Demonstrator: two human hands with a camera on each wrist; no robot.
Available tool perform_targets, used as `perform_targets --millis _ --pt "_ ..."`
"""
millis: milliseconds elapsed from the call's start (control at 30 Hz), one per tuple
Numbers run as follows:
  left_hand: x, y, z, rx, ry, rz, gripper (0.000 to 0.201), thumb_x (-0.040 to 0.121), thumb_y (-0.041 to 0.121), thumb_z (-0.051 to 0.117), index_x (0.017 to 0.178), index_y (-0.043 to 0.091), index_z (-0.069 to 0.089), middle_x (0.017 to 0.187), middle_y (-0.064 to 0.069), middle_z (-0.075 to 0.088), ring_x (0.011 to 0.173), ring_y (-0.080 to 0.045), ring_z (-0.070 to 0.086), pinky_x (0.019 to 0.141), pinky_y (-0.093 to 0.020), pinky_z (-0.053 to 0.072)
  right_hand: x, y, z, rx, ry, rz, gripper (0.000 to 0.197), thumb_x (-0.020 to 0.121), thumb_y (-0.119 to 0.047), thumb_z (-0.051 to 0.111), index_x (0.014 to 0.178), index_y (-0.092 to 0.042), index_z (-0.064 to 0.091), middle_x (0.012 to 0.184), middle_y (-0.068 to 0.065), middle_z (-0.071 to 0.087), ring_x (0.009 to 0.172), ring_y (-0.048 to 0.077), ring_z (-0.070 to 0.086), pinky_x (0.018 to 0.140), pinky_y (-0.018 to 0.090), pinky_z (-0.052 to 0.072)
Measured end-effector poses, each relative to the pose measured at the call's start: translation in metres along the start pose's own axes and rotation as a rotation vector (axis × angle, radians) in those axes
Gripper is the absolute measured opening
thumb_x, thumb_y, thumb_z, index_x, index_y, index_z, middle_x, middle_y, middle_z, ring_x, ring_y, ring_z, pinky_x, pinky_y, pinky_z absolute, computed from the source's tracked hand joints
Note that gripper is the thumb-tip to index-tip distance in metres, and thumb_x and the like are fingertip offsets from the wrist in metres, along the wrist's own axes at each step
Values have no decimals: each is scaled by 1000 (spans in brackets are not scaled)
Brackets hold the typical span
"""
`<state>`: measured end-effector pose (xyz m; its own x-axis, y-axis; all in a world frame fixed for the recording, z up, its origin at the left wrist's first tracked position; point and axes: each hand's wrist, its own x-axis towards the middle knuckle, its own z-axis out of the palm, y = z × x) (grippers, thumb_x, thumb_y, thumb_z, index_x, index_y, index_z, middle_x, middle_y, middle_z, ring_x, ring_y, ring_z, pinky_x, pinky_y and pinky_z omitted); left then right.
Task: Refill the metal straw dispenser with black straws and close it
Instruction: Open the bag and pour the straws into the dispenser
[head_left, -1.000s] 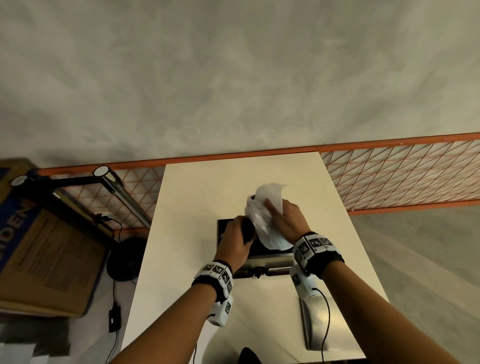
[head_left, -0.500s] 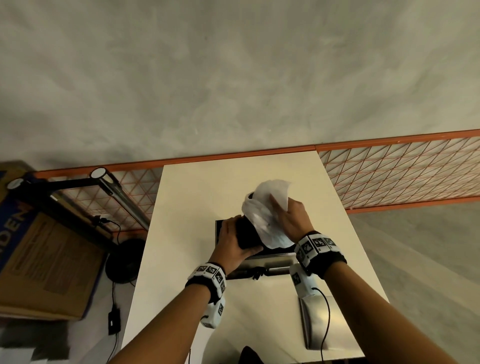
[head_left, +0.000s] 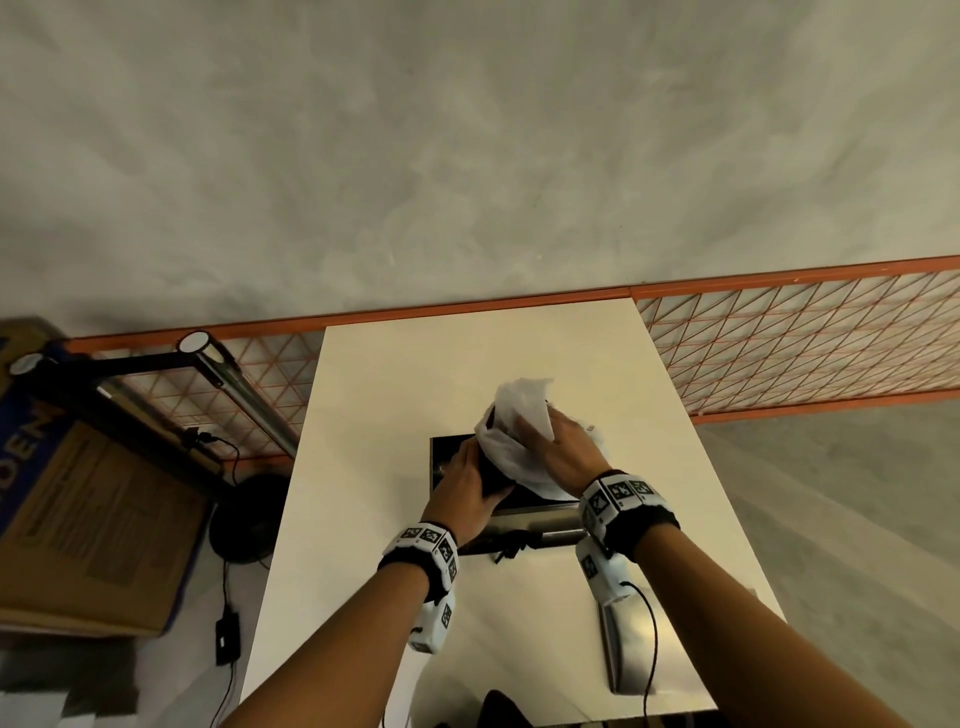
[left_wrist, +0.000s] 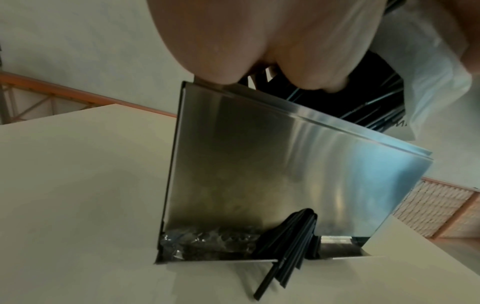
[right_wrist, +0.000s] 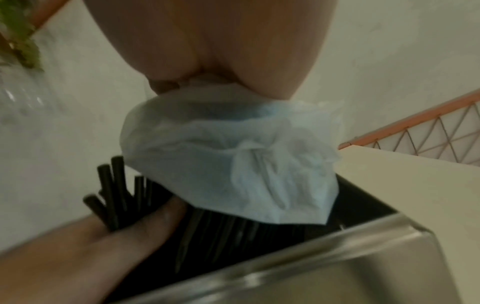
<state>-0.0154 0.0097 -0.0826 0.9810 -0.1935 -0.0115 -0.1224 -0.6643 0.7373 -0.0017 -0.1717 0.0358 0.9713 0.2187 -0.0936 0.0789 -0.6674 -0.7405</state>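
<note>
A: Your left hand (head_left: 465, 488) is curled round a bundle of black straws (right_wrist: 114, 191), right over the open top of the dispenser (left_wrist: 272, 174). From the left wrist view only the heel of the palm shows, so your fingers are hidden there.

B: And your right hand (head_left: 563, 452)?

A: It grips a thin white plastic bag (right_wrist: 233, 164) that covers one end of the bundle. Your fingertips are buried in the plastic, so you can't see how far they wrap. The right wrist view is blurred, and the bag hides where the straws end.

B: What can you make out of the dispenser itself?

A: It's a brushed metal box standing upright near the middle of the pale tabletop (head_left: 389, 395). Its top is open and looks dark inside; how full it is can't be told. A few black straws poke out of the slot (left_wrist: 285, 240) at its base, onto the tabletop. Something crinkled and shiny lies in the tray beside them, too unclear to name.

B: Anything nearer you?

A: A flat metal piece (head_left: 631, 644) lies on the tabletop under your right forearm, partly covered by the wrist cable.
</note>
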Motion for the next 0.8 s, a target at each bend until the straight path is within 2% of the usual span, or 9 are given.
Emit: perform_targets --millis 67,167,233,333,400,467,600,667,800 --pt "0 2 -3 29 -19 1 69 95 30 72 154 22 36 152 1 46 138 -21 49 107 -31 46 3 0 -8 150 87 122 43 101 -43 45 114 -6 63 116 17 67 100 32 62 87 36 48" --pt "0 4 -6 17 -33 22 63 99 23 67 154 31 37 153 4 46 137 -19 50 107 -30 45 5 -8 -27 352 271 208 51 96 -55 48 91 -6 63 96 15 69 87 33 65 83 46 54" --pt "-1 4 -7 25 -36 25 65 100 25 65 156 36 34 157 8 42 136 -18 52 105 -30 47 3 -15 -37 402 346 210 45 97 -52 48 87 -10 62 88 13 66 83 32 63 81 44 53" --pt "-1 5 -5 76 -51 -14 63 100 37 63 156 39 34 155 8 41 125 -22 61 94 -41 57 1 -11 -45 405 412 233 46 98 -51 46 91 -9 63 86 12 62 80 28 59 78 38 49" --pt "0 5 -4 118 -77 -41 65 98 45 63 155 37 33 150 3 42 120 -27 63 90 -45 58 4 0 -41 372 384 257 50 98 -53 45 100 -6 64 92 11 61 84 28 57 80 35 46" --pt "1 3 -2 180 -115 -61 68 96 53 63 154 36 33 144 1 41 118 -30 63 88 -48 58 4 13 -30 173 263 185 47 99 -52 45 104 -8 60 99 9 61 89 28 56 79 35 43" --pt "3 10 2 331 -173 -121 70 92 59 63 152 34 36 140 -2 39 108 -33 64 83 -46 58 -1 36 -1 -111 34 58 53 94 -59 44 124 -16 56 128 9 56 115 28 52 91 38 44" --pt "4 14 2 336 -180 -168 72 91 61 65 150 31 37 139 -5 40 110 -36 63 88 -46 56 -2 37 2 -82 39 33 46 97 -53 46 122 -16 59 124 7 58 114 25 53 88 33 42" --pt "10 19 2 339 -164 -205 75 89 65 65 148 28 40 135 -6 44 119 -36 59 98 -48 48 -5 24 -14 66 130 92 34 102 -38 43 106 -12 64 104 7 64 92 23 56 74 28 35"
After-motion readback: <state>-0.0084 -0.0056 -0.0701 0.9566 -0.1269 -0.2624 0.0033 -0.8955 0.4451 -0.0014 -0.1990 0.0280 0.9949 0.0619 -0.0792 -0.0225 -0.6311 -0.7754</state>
